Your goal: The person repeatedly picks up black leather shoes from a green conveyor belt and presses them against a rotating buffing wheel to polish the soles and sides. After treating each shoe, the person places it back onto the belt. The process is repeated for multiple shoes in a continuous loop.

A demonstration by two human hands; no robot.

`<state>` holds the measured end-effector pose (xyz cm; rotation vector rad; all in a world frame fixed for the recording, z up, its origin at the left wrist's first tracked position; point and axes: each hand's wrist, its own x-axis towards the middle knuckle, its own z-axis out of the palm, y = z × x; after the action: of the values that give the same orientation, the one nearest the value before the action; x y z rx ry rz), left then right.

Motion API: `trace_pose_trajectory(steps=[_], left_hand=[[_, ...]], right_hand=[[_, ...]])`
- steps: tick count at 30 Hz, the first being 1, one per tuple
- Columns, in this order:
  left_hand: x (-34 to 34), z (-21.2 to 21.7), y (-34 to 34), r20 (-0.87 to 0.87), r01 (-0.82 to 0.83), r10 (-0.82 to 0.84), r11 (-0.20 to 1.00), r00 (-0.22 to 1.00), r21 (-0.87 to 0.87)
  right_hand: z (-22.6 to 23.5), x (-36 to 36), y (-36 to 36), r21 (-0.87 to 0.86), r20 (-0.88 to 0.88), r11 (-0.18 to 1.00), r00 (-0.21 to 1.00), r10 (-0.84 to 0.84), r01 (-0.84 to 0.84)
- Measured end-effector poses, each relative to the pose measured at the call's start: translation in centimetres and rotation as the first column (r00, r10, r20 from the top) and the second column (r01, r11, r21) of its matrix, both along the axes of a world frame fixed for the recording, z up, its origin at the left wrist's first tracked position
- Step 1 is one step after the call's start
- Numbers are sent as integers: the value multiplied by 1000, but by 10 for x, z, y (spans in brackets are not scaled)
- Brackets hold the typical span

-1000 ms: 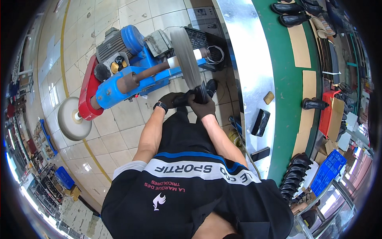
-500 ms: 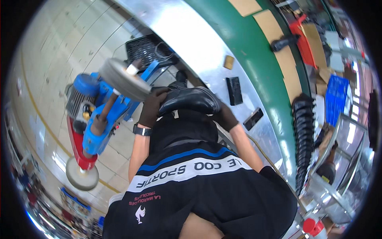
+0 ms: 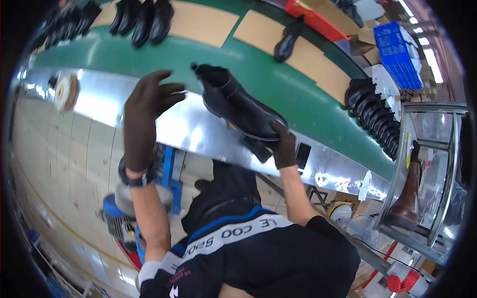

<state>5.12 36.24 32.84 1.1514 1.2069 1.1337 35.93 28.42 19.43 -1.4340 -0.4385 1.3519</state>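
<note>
Right hand [image 3: 284,149] grips black ankle boot [image 3: 239,107] by its heel | left hand [image 3: 145,111] open, fingers spread, just beside boot | green conveyor belt [image 3: 278,79] beyond

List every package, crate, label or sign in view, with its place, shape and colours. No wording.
Blue crate: upper right beyond the green belt, rectangular, ribbed plastic.
Red box: top centre at the belt's far edge, long and flat, holding brown cardboard.
Cardboard sheets: lying on the green conveyor belt, flat tan rectangles.
Yellow label: on the metal rack's post at right, a narrow vertical strip.
Shirt lettering: white band across the person's dark back.
</note>
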Motion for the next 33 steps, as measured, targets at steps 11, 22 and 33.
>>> trace_pose_trajectory(steps=[11, 22, 33], left_hand=[[1, -94, -54, -386, -107, 8, 966, 922, -235], [37, -138, -91, -124, -283, 274, 678, 954, -679], [15, -160, -143, -378, -351, 148, 756, 914, -552]], right_hand=[[-171, 22, 364, 357, 772, 934, 563, -294, -1], [-267, 43, 373, -99, 765, 992, 631, 128, -81], [-179, -263, 517, 66, 653, 840, 660, 371, -538]])
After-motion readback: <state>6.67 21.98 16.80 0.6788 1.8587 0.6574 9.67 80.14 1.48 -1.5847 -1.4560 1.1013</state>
